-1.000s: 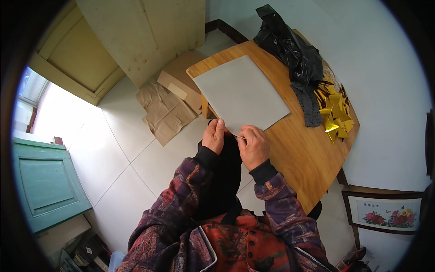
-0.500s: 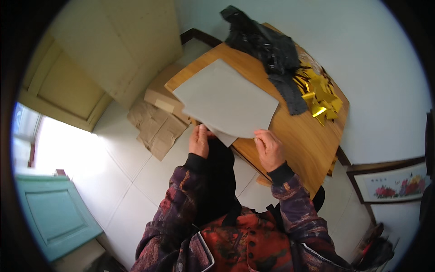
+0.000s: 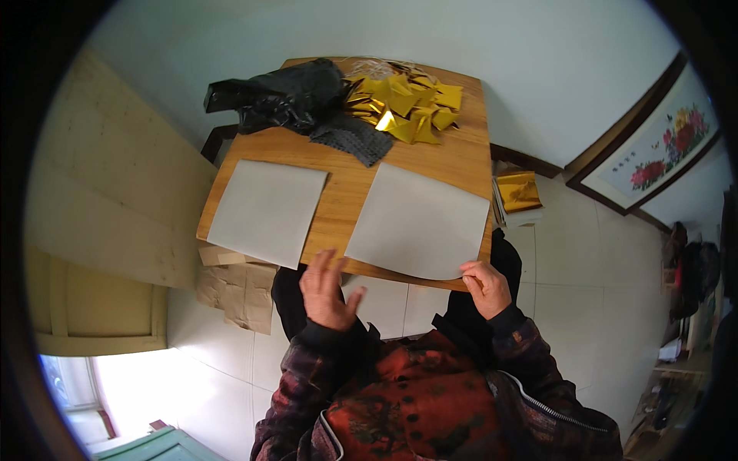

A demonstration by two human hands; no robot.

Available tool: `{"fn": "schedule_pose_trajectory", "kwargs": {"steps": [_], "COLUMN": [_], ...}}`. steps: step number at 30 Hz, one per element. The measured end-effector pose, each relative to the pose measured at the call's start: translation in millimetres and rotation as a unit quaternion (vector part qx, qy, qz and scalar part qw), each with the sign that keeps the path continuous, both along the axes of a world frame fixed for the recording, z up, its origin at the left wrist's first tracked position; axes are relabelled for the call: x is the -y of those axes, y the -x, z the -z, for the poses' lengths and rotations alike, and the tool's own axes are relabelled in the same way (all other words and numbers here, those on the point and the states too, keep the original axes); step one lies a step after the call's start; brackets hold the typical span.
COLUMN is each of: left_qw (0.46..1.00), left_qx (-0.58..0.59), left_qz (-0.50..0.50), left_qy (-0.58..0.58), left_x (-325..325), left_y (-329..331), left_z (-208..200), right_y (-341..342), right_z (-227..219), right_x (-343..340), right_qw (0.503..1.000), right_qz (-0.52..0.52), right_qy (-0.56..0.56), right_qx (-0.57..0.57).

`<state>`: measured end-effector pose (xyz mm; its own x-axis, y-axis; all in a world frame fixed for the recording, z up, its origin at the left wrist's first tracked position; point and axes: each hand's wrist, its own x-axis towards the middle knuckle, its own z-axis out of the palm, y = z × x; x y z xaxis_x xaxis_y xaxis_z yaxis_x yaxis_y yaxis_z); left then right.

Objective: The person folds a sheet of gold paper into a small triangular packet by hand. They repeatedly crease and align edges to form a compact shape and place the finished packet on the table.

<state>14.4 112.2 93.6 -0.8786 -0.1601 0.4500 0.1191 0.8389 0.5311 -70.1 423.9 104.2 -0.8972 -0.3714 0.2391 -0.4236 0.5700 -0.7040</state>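
Note:
Two grey sheets of paper lie apart on the wooden table (image 3: 338,203). My right hand (image 3: 487,287) pinches the near right corner of the right grey sheet (image 3: 421,223), whose near edge bows over the table's front edge. The left grey sheet (image 3: 267,209) rests flat near the table's left side. Between the two, my left hand (image 3: 326,293) hovers at the front edge with fingers spread and nothing in it.
At the table's back lie a black plastic bag (image 3: 284,92) and shiny gold foil pieces (image 3: 411,104). Brown cardboard (image 3: 238,292) sits on the floor at left. A framed flower picture (image 3: 653,154) leans by the right wall. More gold foil (image 3: 519,190) lies beyond the table's right side.
The grey sheets, overlapping before, now lie side by side. My left hand has let go and opened; my right hand has carried its sheet to the right. The view has turned.

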Motion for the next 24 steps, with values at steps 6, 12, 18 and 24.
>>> {"fn": "schedule_pose_trajectory", "kwargs": {"steps": [6, 12, 18, 24], "left_qw": [0.969, 0.943, 0.956, 0.939], "left_qx": [0.115, 0.152, 0.148, 0.218], "left_qz": [0.161, 0.225, 0.245, 0.24], "left_qy": [0.148, 0.194, 0.07, -0.115], "left_x": [-19.2, 3.3, 20.8, 21.1], "left_y": [44.6, 66.4, 46.3, 49.8], "left_z": [-10.7, 1.6, 2.0, -26.6], "right_y": [-0.3, 9.3, 14.8, 18.3], "right_z": [2.7, 2.8, -0.4, -10.5], "right_x": [-30.1, -40.4, -46.5, -52.9], "right_qw": [0.997, 0.991, 0.987, 0.974], "right_qz": [-0.058, -0.121, -0.149, -0.206], "right_qy": [0.013, 0.032, 0.026, -0.05], "right_qx": [0.043, 0.053, 0.059, 0.073]}}
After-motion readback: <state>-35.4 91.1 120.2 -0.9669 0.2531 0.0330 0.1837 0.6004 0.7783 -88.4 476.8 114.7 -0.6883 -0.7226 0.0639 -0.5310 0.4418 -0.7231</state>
